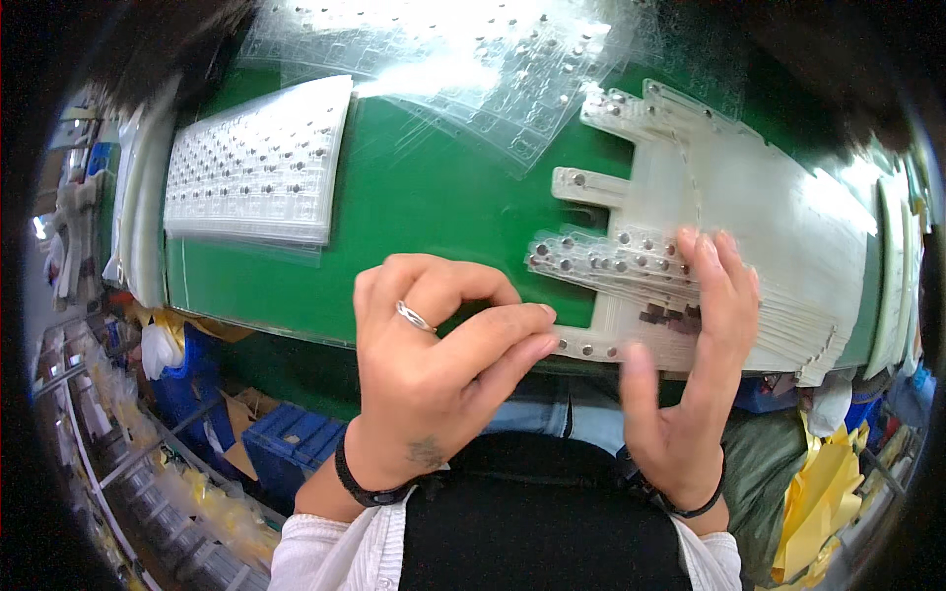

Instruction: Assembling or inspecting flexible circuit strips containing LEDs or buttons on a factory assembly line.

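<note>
My left hand [434,345], with a silver ring, is closed in a pinch. Its thumb and index fingertips meet at the near tab of a white, hand-shaped stack of thin plastic sheets [734,197]; whatever lies between them is too small to make out. My right hand [695,374] is open, fingers extended over a bundle of narrow clear plastic strips [581,253] with round dark dots, which lies aslant on the stack. Its thumb stands apart near the stack's front edge. Similar dots run along the stack's tabs, and small dark patches show beside the right fingers.
A neat pile of clear dotted sheets [256,172] lies at the left of the green tabletop [424,207]. More glossy clear sheets [473,79] spread across the back. Below the table edge are a blue crate [301,448] at left and yellow wrapping [818,497] at right.
</note>
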The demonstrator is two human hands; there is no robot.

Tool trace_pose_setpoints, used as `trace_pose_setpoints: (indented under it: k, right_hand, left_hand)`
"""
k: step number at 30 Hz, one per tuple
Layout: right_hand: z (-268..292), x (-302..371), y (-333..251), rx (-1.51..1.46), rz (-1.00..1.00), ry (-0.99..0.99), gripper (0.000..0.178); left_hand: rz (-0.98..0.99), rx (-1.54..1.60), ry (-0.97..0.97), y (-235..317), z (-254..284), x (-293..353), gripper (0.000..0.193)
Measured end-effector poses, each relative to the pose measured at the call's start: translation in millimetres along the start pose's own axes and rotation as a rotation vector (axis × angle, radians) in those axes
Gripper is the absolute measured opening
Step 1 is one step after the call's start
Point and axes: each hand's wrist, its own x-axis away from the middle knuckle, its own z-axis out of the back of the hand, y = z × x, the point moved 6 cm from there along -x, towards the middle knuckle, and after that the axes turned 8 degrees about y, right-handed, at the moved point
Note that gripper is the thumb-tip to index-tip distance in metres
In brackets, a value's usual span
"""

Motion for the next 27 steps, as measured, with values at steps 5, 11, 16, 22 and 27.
trace_pose_setpoints:
  k: [5,11,16,22,27]
  right_hand:
    - [4,2,1,-0.094,0.021,-0.009,0.088]
    - [28,9,22,-0.022,-0.04,0.096,0.088]
    - [39,13,35,-0.041,-0.109,0.157,0.088]
    - [43,7,39,-0.07,-0.041,0.191,0.086]
    - [36,-2,44,-0.094,-0.054,0.229,0.082]
  left_hand:
    - [-0.035,0.151,0.041,7,-6,-8,0.014]
    - [0.073,0.507,-0.065,11,-3,-8,0.011]
    - [0.557,0.524,-0.063,-9,-4,-16,0.033]
    - [0.376,0.631,-0.127,8,2,-34,0.036]
    - [0.006,0.495,-0.091,27,13,-41,0.039]
